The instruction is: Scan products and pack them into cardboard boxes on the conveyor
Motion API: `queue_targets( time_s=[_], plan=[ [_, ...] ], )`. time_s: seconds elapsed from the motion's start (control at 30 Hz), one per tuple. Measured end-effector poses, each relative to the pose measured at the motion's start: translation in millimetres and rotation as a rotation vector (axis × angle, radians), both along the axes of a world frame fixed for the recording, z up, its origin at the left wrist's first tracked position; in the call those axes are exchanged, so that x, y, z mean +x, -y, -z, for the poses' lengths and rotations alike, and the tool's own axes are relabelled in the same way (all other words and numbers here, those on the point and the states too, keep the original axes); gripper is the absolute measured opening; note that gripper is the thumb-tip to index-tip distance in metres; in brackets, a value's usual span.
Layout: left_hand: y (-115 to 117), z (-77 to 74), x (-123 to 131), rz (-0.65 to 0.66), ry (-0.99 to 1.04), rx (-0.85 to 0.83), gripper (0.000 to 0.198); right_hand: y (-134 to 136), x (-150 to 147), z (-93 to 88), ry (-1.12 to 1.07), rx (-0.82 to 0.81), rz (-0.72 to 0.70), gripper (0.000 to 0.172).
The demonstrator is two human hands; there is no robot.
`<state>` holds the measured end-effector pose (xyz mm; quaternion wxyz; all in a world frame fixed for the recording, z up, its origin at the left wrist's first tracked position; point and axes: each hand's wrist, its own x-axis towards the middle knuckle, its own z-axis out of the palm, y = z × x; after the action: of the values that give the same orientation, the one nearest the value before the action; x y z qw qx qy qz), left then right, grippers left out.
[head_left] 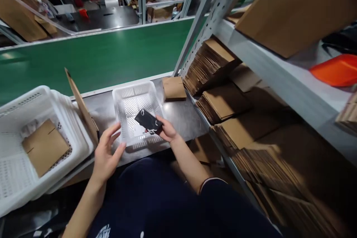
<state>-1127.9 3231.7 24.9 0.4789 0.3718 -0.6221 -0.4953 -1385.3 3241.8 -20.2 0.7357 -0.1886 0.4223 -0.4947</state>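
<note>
My right hand (166,130) grips a flat black packet (147,119) with white markings, holding it over a shallow white plastic basket (119,109) with perforated sides and bottom. The packet's exact kind cannot be made out. At the near left corner of that basket is my left hand (107,152), its fingers spread and nothing in them. Whether its fingertips touch the rim is unclear. The basket rests on a metal work table (185,119). A small stack of folded cardboard (174,88) lies just beyond the basket's right side.
Nested white baskets (75,134) stand at the left, a folded carton (46,147) inside the front one. An upright cardboard sheet (80,102) leans beside them. Behind runs a green conveyor belt (111,57). Shelving with flat cartons (240,130) borders the right; a metal post (199,22) rises there.
</note>
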Motion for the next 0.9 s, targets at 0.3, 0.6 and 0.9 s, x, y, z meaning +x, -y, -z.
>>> queue_targets(
  time_s=[0.3,0.6,0.9],
  plan=[
    [31.7,29.5,-82.0,0.411,-0.079,0.061,0.093,-30.6,-20.8,-42.8,-0.011,0.080,0.039,0.059],
    [23.7,26.3,-104.4,0.228,0.005,-0.069,0.082,-24.1,-40.7,-46.0,0.009,0.179,0.074,0.067],
    [30.3,25.5,-104.8,0.199,0.068,-0.078,0.083,-12.5,-40.8,-33.0,0.041,0.210,0.108,0.068]
  ],
)
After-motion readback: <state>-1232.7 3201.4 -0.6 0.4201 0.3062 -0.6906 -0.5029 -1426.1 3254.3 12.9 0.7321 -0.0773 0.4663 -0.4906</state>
